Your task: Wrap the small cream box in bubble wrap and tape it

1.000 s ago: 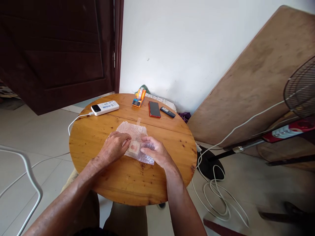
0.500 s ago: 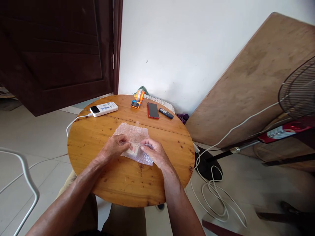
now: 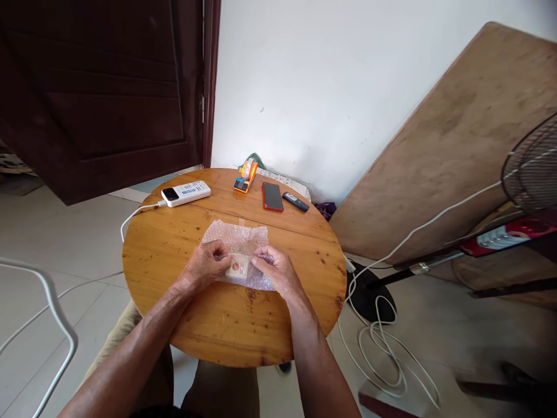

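A sheet of bubble wrap (image 3: 237,231) lies on the round wooden table in front of me. On it, between my hands, sits a small pale rectangular piece (image 3: 238,267) with reddish marks; its kind is too small to tell. My left hand (image 3: 208,261) is closed in a pinch at the left side of the piece, on the wrap. My right hand (image 3: 276,268) pinches the wrap by the right edge of the piece. The fingertips partly hide what they grip. A strip of clear tape (image 3: 242,222) shows at the far edge of the wrap.
On the table (image 3: 209,331) stand an orange tape dispenser (image 3: 246,176), a red-edged phone (image 3: 272,197), a dark blue handheld device (image 3: 295,201) and a white power bank (image 3: 186,193) with a cable. A fan (image 3: 533,165) and coiled cord (image 3: 383,348) are at right.
The pale piece between my hands shows more plainly now. Both hands have shifted only slightly, keeping their pinch. The whole view has moved a little.
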Demonstrator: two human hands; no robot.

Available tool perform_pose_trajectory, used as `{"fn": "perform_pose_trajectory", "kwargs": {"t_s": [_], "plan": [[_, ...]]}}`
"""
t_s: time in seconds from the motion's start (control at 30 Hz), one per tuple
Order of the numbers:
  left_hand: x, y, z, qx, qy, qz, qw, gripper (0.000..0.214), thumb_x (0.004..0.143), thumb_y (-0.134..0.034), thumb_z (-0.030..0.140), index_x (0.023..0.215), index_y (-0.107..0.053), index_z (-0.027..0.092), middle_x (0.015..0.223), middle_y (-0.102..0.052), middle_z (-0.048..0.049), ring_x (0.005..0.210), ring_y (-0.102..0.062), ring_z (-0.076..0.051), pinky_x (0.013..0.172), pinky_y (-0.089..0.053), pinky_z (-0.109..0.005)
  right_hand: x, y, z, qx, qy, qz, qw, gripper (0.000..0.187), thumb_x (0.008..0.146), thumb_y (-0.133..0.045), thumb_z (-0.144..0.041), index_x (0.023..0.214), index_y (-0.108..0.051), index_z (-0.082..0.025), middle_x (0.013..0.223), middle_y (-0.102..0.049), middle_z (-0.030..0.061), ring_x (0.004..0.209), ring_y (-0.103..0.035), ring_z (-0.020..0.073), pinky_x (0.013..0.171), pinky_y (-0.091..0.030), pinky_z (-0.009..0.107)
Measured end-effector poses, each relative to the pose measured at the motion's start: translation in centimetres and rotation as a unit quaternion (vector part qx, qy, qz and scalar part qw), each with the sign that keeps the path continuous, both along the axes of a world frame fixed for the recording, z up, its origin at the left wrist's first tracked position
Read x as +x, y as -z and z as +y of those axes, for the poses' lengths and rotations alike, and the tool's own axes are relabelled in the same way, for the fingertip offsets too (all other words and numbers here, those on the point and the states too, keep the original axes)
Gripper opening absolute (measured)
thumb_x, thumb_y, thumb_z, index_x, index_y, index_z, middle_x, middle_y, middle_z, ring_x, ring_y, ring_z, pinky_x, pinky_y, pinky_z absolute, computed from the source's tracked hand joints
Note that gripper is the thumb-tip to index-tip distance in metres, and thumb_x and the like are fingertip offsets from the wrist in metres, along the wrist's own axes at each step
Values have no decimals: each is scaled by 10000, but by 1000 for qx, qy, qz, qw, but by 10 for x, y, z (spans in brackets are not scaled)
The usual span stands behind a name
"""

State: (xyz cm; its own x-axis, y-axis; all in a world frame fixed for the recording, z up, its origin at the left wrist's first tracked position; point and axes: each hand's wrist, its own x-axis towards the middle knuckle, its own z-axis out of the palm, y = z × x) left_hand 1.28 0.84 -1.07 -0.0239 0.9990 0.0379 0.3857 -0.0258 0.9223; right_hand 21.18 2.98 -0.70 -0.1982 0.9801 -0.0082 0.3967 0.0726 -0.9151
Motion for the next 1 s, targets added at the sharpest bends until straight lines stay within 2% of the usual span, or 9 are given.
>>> {"fn": "perform_pose_trajectory", "kwargs": {"t_s": [0.17,0.23,0.3,0.37,0.47,0.57,0.67,0.83,1.0], "plan": [[1,0,4,-9,10,3,1000,178,605,-510,366,590,-530,189,567,-520,38,551,-433,-104,522,-331,-223,-1,6,1,68,10,-70,995,128,751,-628,-298,823,-662,-198,744,-669,0,667,-595,155,628,-436,263],[0,-1,5,-10,25,-5,1000,173,596,-510,360,618,-540,191,575,-529,40,560,-450,-109,534,-343,-225,-1,7,1,98,20,-106,989,140,766,-628,-278,876,-671,-203,782,-685,12,706,-619,172,663,-454,281],[0,-3,6,-17,38,-21,999,203,599,-517,364,686,-571,188,608,-564,36,588,-483,-121,562,-372,-230,-2,5,-1,165,41,-141,975,190,782,-621,-252,960,-668,-205,822,-685,28,765,-629,192,715,-469,307],[0,-6,6,-29,46,-27,998,248,607,-531,374,749,-599,182,655,-608,22,626,-517,-135,594,-398,-240,-4,1,-5,274,62,-161,946,176,817,-591,-221,978,-660,-204,853,-684,46,830,-625,206,778,-464,334],[-1,-8,6,-30,52,-6,998,260,617,-535,371,762,-623,174,705,-645,4,666,-542,-147,621,-413,-249,-10,-9,-16,430,56,-180,883,119,881,-544,-187,893,-661,-208,860,-701,57,843,-616,204,801,-421,357],[-3,-9,5,-9,59,11,998,236,640,-517,347,749,-635,174,723,-657,-1,703,-565,-155,654,-434,-254,-17,-18,-27,513,20,-215,831,116,880,-569,-155,878,-668,-216,846,-725,38,805,-608,193,785,-372,374],[-3,-9,5,1,54,18,998,228,653,-519,330,762,-643,173,742,-665,-4,735,-588,-162,685,-454,-258,-21,-21,-31,528,-20,-240,815,107,872,-589,-147,853,-668,-218,824,-732,16,780,-595,179,799,-346,383],[-1,-9,6,5,49,29,998,253,668,-543,356,800,-656,171,788,-677,-16,774,-603,-173,730,-468,-274,-21,-16,-25,469,-114,-281,830,121,899,-586,-235,814,-668,-207,811,-723,13,791,-579,179,832,-332,390],[-10,-13,-2,-8,27,70,997,274,711,-541,401,814,-665,180,775,-674,-8,750,-586,-173,697,-441,-273,-20,-16,-26,418,-146,-298,845,91,904,-591,-248,891,-671,-208,900,-716,26,861,-585,191,911,-325,407]]}}
